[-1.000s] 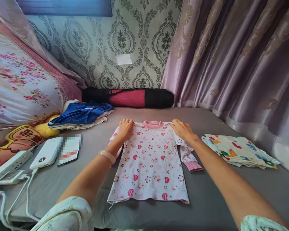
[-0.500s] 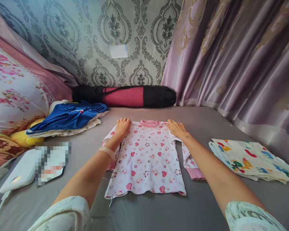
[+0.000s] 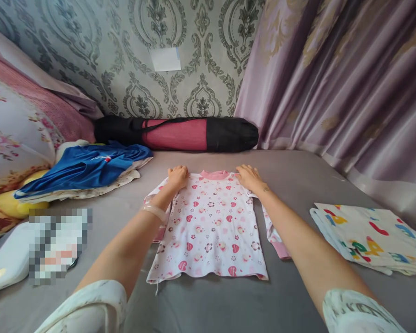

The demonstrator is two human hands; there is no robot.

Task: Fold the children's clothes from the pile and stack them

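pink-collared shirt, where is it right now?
Head view, centre: the pink-collared shirt lies spread on the grey sheet, between the person's forearms, with the left hand and right hand at its shoulders.

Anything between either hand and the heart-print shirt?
Nothing visible. The left hand and right hand are each at a shoulder of the heart-print shirt. The folded colourful-print cloth lies off to the right, the blue garment off to the left.
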